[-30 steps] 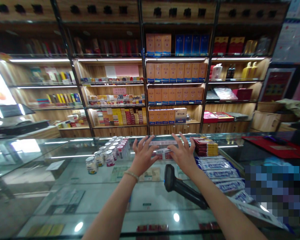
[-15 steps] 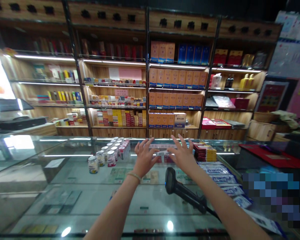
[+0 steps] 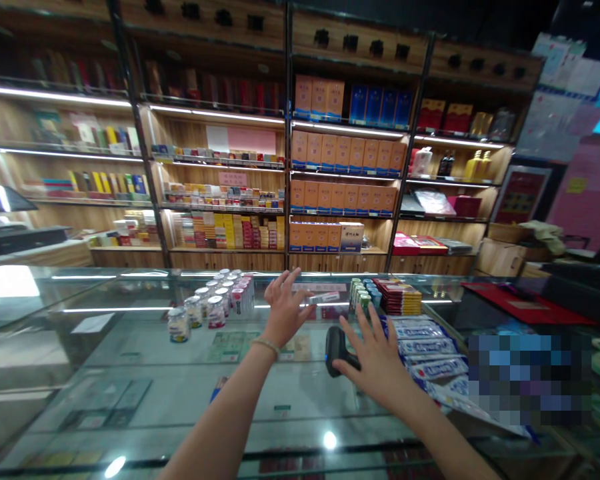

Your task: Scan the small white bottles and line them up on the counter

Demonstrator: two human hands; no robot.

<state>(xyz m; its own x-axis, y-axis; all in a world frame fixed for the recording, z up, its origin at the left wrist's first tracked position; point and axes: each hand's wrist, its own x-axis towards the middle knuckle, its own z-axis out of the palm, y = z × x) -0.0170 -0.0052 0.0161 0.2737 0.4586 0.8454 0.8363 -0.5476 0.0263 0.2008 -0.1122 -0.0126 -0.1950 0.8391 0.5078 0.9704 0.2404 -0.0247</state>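
Observation:
Over the glass counter (image 3: 170,373), my left hand (image 3: 284,310) has its fingers apart, with a small whitish tube-like item (image 3: 324,297) beside its fingertips; whether they touch is unclear. My right hand (image 3: 375,353) is spread above the black handheld scanner (image 3: 336,350) and partly covers it. Green-capped small containers (image 3: 364,299) stand just beyond the right fingertips. To the right lie blue-and-white packets (image 3: 427,347) in an overlapping row. Red and yellow flat packs (image 3: 400,297) are stacked behind them.
Several white-lidded jars (image 3: 179,325) stand in rows on the left of the counter. A red mat (image 3: 525,303) lies at the right. Shelves with orange boxes (image 3: 347,152) line the back wall. A white paper (image 3: 94,323) is at the left.
My right hand has moved down and nearer, from beside the tube-like item to over the scanner. My left hand stays near the item. The view has shifted slightly, showing more at the right.

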